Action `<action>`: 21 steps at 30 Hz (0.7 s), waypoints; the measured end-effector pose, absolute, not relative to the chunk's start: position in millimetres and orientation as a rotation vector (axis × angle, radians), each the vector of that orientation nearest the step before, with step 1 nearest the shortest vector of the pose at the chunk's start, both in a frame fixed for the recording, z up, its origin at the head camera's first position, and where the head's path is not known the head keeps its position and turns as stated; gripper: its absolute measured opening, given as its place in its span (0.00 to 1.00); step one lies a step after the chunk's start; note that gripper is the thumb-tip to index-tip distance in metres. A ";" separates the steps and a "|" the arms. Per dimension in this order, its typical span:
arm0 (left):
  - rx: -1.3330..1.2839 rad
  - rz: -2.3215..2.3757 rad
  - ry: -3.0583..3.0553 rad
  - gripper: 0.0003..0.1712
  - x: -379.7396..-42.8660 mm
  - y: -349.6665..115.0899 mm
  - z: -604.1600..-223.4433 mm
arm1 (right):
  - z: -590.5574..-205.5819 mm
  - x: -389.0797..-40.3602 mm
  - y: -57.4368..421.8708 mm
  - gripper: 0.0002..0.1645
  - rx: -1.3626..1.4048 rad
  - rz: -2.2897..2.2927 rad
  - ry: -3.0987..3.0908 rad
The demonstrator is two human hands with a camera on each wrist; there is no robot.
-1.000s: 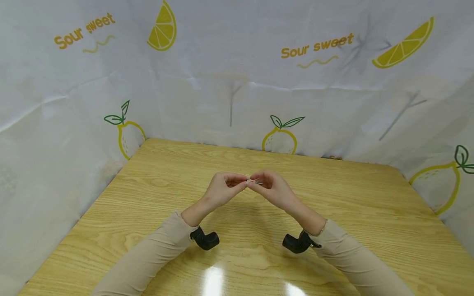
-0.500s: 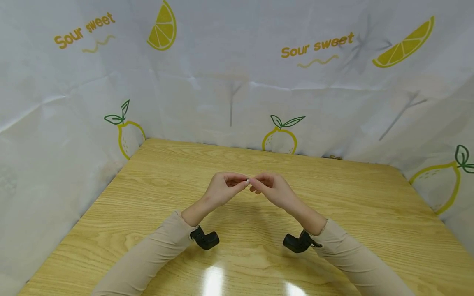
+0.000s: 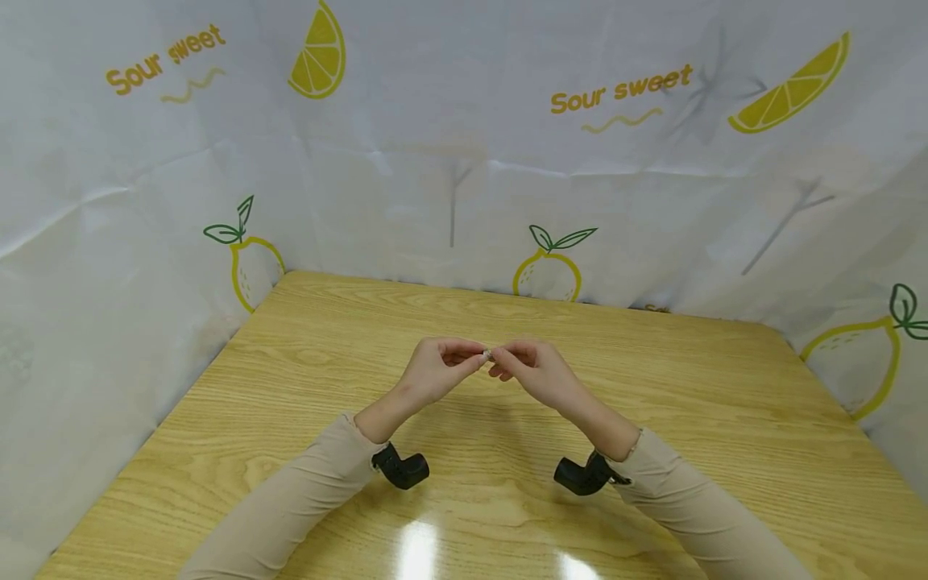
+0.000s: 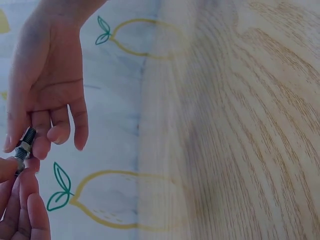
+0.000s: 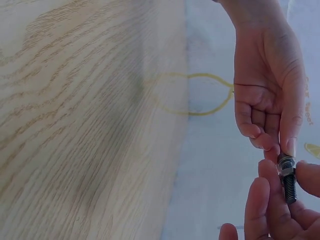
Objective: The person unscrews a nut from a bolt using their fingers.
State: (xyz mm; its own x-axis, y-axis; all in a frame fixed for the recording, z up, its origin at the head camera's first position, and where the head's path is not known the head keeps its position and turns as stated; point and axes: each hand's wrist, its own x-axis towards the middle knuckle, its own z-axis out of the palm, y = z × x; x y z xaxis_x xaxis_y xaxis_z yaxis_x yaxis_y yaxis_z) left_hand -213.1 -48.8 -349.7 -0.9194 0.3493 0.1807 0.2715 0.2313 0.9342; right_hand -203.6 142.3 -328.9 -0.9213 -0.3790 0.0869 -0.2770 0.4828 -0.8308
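Held between the two hands is a small metal bolt, with a nut and what look like washers on it. My left hand pinches its left end with thumb and fingertips. From the other side my right hand has its thumb and index finger at the nut. The bolt's threaded tip points toward the right palm. In the head view the fingertips hide most of the bolt. Both hands are raised above the wooden table.
A white cloth printed with lemons hangs behind and beside the table. A black wrist-worn camera mount sits under each wrist, the left mount and right mount.
A second ago the bolt's shank showed among my right fingers. The right thumb and index finger have since shifted along it, and the other right fingers hang lower. The left hand has hardly moved.
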 end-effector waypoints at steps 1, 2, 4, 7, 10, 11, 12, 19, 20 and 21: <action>0.608 1.805 2.416 0.15 -213.1 -48.8 -349.6 | -329.0 -203.8 142.3 0.21 -0.579 -1.428 2.613; 0.609 1.802 2.422 0.15 -213.0 -48.9 -349.6 | -329.2 -204.0 142.4 0.20 -0.585 -1.425 2.617; 0.615 1.804 2.423 0.15 -213.0 -49.0 -349.7 | -329.5 -204.0 142.7 0.17 -0.590 -1.436 2.621; 0.627 1.816 2.416 0.15 -213.3 -49.0 -350.0 | -329.2 -203.2 143.3 0.17 -0.587 -1.474 2.612; 0.631 1.821 2.403 0.15 -213.4 -48.9 -350.3 | -328.8 -202.6 143.6 0.20 -0.588 -1.494 2.603; 0.634 1.819 2.404 0.15 -213.3 -48.9 -350.3 | -328.7 -202.5 143.6 0.20 -0.585 -1.494 2.599; 0.632 1.815 2.405 0.15 -213.1 -48.8 -350.1 | -329.0 -202.6 143.8 0.19 -0.590 -1.483 2.602; 0.630 1.808 2.427 0.14 -212.3 -48.3 -349.7 | -329.9 -203.1 144.6 0.18 -0.568 -1.447 2.608; 0.633 1.812 2.427 0.14 -212.4 -48.2 -349.8 | -330.0 -203.1 145.0 0.19 -0.568 -1.451 2.606; 0.637 1.815 2.426 0.14 -212.4 -48.1 -349.8 | -330.1 -203.2 145.2 0.20 -0.563 -1.452 2.605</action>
State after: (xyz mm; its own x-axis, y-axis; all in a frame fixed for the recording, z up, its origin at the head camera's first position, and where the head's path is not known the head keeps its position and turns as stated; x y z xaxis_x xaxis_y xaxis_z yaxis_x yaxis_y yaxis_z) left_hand -212.4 -48.1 -349.8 -0.9144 0.3489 0.2052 0.2954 0.2287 0.9276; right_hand -203.2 145.2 -330.1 -0.9256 -0.3685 0.0858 -0.2667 0.4746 -0.8388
